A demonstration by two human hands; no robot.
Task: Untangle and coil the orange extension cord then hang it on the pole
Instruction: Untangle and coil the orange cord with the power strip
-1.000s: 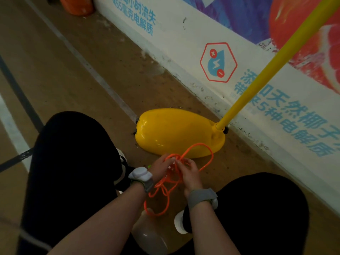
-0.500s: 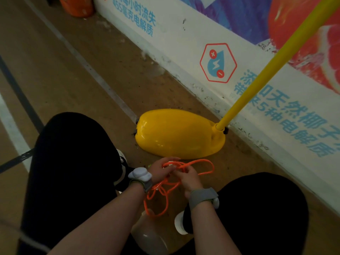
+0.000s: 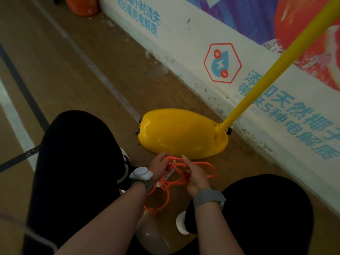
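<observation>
Orange extension cord (image 3: pixel 185 173) gripped in both the left hand (image 3: pixel 159 165) and the right hand (image 3: pixel 195 174), tangled loops held low between the knees, just before the yellow base (image 3: pixel 180 132), pole (image 3: pixel 272 70) rising rightward

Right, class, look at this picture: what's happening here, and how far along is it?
A person crouches on the floor, working an orange cord with both hands. The left hand and right hand both hold its tangled loops, and one loop dangles between the knees. Just beyond stands a yellow pole on its yellow base. The cord is not neatly coiled yet, and nothing hangs on the visible part of the pole.
</observation>
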